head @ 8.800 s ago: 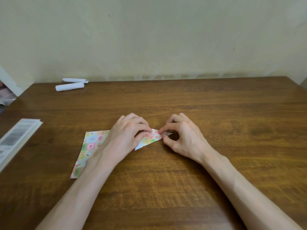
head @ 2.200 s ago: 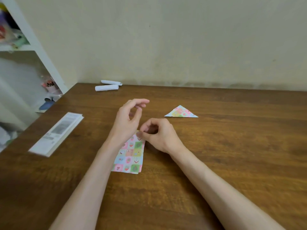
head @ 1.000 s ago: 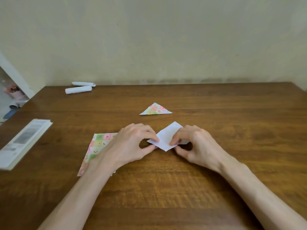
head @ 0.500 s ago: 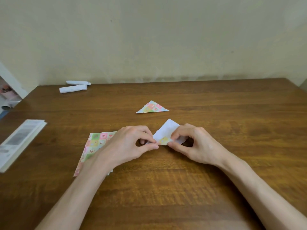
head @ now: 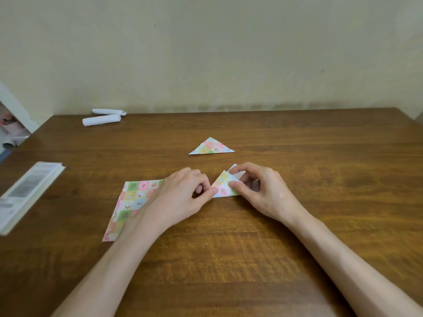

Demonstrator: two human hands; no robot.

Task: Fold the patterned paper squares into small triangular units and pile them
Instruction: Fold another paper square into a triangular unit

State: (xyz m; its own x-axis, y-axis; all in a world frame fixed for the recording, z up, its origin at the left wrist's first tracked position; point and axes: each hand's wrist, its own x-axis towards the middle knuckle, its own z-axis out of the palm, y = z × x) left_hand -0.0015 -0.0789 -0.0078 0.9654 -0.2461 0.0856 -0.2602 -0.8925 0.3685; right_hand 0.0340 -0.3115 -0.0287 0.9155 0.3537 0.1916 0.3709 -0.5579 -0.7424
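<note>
Table (head: pixel 229 259): dark wood, my two bare forearms reaching across it from the near edge
Left hand (head: pixel 183 197): my fingers are curled, thumb and forefinger nipping the left corner of the half-folded paper (head: pixel 223 185)
Right hand (head: pixel 263 193): my forefinger sits on the paper's top tip and my thumb presses its patterned face, so I pinch it from the right
Half-folded paper: a small triangle lying on the table between my hands, patterned flap up, a white sliver showing behind
Stack of patterned squares (head: pixel 132 200): flat on the table, partly under my left wrist; how many sheets, I cannot tell
Finished triangle (head: pixel 211 147): lies alone, beyond my hands
White box (head: pixel 29 191): at the left edge, blurred
White rolls (head: pixel 101 120): two, far left, near the wall (head: pixel 206 53)
</note>
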